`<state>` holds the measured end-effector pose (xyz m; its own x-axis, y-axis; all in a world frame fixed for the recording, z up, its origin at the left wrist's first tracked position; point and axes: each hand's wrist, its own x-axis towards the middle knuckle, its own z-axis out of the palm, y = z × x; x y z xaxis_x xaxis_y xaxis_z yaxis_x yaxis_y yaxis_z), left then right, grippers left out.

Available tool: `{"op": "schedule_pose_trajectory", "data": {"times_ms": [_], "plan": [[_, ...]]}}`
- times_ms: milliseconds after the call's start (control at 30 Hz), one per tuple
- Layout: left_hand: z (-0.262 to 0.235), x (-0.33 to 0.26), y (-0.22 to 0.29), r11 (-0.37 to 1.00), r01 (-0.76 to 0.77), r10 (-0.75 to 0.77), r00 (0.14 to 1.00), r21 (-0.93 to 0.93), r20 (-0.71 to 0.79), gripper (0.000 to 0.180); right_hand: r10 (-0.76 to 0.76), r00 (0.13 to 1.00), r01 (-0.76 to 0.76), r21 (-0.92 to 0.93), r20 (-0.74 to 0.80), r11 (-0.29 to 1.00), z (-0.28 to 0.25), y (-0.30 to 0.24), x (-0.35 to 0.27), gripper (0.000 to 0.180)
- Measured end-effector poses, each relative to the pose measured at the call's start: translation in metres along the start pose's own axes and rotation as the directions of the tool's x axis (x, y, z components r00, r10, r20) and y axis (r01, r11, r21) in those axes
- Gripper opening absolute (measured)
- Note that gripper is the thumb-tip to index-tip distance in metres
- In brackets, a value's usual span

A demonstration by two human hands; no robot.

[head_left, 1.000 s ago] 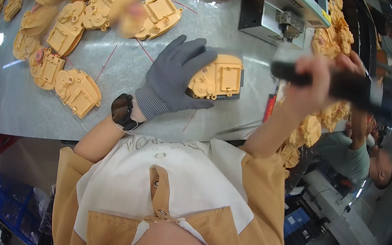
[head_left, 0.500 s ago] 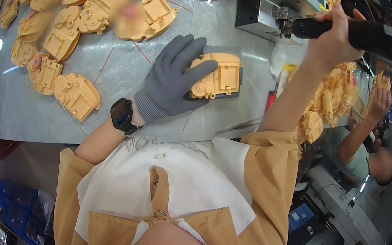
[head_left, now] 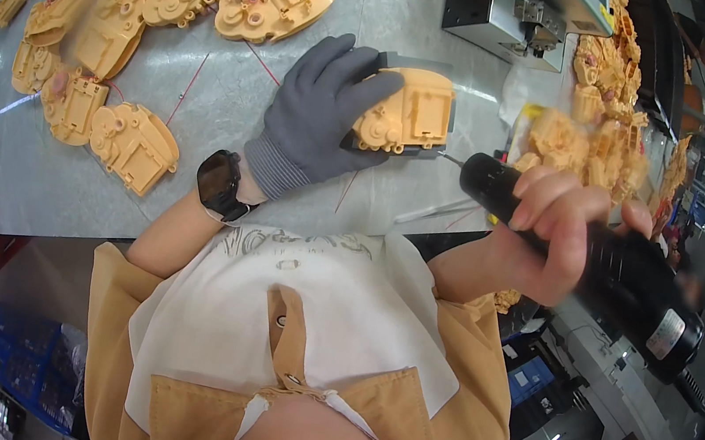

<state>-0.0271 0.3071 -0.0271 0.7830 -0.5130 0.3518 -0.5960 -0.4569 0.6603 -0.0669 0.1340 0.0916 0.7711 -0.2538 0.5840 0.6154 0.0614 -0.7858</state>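
Observation:
My left hand, in a grey glove, lies over the left side of a yellow-orange plastic housing, its thumb across the top and its fingers at the far edge. The housing rests in a dark block-like holder on the table, its rectangular recess facing up. My bare right hand is wrapped round a black electric screwdriver. The screwdriver is tilted, its thin bit pointing left at the holder's near right corner. Whether the bit touches anything I cannot tell.
Several similar housings are spread over the grey table at the left and far left. A metal box-shaped machine stands at the far right. Beside it are heaped yellow parts. A dark watch is on my left wrist.
My right hand has brought the screwdriver from beside the metal machine down and nearer, toward the housing. My left hand still holds the housing. The view has shifted slightly.

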Motion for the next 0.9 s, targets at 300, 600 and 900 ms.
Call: {"op": "schedule_pose_trajectory", "data": {"times_ms": [300,600,900], "plan": [[0.002,0.003,0.001,1.0,-0.011,0.01,0.999,-0.029,-0.031,0.073,0.075,0.991,-0.087,-0.101,-0.114,0.991,0.009,0.004,-0.005,0.049],[0.002,0.002,-0.002,0.998,-0.026,0.026,1.0,-0.05,0.001,0.08,0.085,0.992,-0.098,-0.15,-0.089,0.984,0.007,0.013,-0.008,0.048],[-0.001,0.002,-0.003,0.996,-0.014,0.018,0.999,-0.084,0.05,0.08,0.123,0.991,-0.13,-0.13,-0.06,0.983,0.015,0.015,-0.007,0.044]]}}
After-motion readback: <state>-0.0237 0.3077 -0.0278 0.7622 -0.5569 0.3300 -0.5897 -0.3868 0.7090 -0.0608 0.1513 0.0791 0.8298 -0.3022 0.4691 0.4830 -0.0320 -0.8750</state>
